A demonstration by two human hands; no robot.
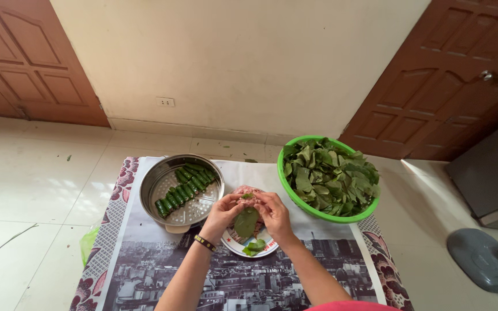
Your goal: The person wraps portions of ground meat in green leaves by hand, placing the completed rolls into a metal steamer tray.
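Together: left hand and right hand pinched around one green leaf topped with minced meat.
Below grip: plate, catching drips.
Left of grip: steamer tray with finished rolls, within reach.
Right: green basket of spare leaves.

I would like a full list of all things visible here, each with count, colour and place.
steamer tray: one, silver metal, table left
leaf rolls: many, dark green, rows inside steamer tray
basket: one, bright green, table right
loose leaves: a heap, green, in basket
plate: one, white, under the hands
minced meat: one mound, pink, on plate
leaf: one, green, held between both hands
table cover: one, black and white city print
doors: two, brown wood, back corners
fan base: one, grey, floor right
left hand: one, on leaf, dark wristband
right hand: one, on leaf
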